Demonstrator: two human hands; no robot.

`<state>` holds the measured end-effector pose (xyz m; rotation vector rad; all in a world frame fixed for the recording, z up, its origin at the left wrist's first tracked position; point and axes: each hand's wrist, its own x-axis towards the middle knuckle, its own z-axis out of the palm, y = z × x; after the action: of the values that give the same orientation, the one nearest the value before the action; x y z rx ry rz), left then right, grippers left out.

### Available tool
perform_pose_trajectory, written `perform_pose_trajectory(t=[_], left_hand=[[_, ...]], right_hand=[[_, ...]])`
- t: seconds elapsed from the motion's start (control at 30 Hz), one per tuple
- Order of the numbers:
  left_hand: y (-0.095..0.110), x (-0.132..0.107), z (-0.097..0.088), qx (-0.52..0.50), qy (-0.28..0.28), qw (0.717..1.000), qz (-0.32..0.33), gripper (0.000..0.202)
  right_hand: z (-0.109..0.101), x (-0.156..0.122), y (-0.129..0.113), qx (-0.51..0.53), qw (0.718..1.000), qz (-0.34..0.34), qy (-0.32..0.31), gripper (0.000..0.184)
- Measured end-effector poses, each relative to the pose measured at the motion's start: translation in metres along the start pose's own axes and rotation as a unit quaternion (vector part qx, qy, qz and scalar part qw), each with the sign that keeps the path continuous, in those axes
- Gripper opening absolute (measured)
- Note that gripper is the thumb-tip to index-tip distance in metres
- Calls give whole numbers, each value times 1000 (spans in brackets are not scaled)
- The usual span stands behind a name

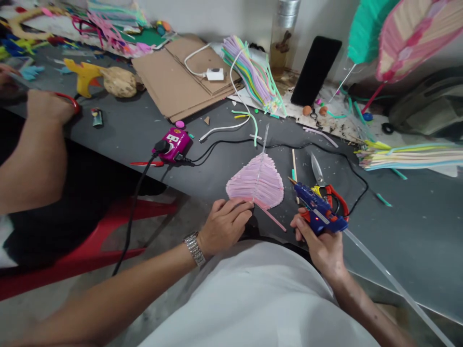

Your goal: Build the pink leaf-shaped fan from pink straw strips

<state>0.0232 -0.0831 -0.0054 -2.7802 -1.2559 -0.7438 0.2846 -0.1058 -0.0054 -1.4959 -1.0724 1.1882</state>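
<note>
A pale pink-lilac leaf shape [255, 183] made of pipe cleaners lies on the grey table, with a clear stick running up its middle. My left hand [228, 222], a metal watch on its wrist, is at the leaf's lower edge, fingers closed on a darker pink pipe cleaner [273, 220] whose free end sticks out to the right. My right hand [321, 243] grips a blue glue gun [318, 209] to the right of the leaf, its nozzle pointing up and left. A long clear glue stick [394, 282] trails from the gun's back.
Scissors [318, 171] and a thin wooden stick [294, 166] lie behind the glue gun. A purple power socket [175, 143] with black cords sits left. Cardboard [155, 79], pipe cleaner bundles [253, 79] and a phone [315, 71] are farther back. A co-worker's hand [50, 107] is at left.
</note>
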Motion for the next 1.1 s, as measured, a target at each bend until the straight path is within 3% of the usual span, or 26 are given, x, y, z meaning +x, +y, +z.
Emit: perform_pose_trajectory(t=[0.4, 0.93, 1.1], left_hand=[[4, -13, 0, 8, -2, 1000, -11, 34], [6, -8, 0, 2, -43, 999, -15, 31], [7, -5, -1, -11, -29, 999, -28, 23]], right_hand=[[-5, -2, 8, 1, 1000, 1, -7, 27], [-7, -2, 9, -30, 1000, 0, -7, 30], [-3, -2, 7, -54, 998, -7, -10, 30]])
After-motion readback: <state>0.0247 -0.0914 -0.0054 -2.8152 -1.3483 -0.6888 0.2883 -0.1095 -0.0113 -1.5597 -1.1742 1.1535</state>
